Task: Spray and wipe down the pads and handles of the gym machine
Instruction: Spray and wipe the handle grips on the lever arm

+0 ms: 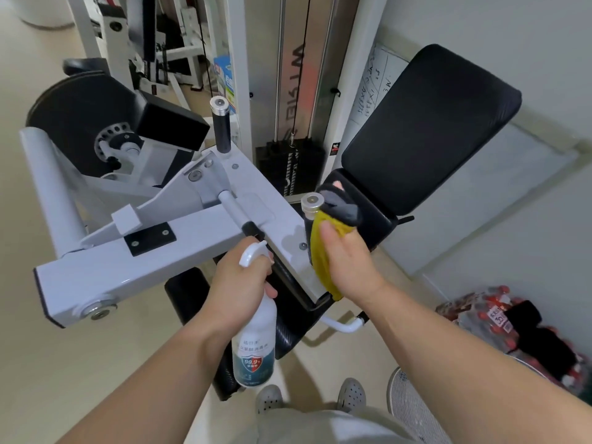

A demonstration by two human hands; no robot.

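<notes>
Cloth (320, 251) (yellow) wraps the handle (311, 203), clutched by our right hand (349, 261), while our left hand (240, 283) grips the spray bottle (256, 354) beside it.

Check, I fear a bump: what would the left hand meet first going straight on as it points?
Likely the black-tipped white metal lever on the pale grey frame, just beyond the left hand; depth unclear.
</notes>
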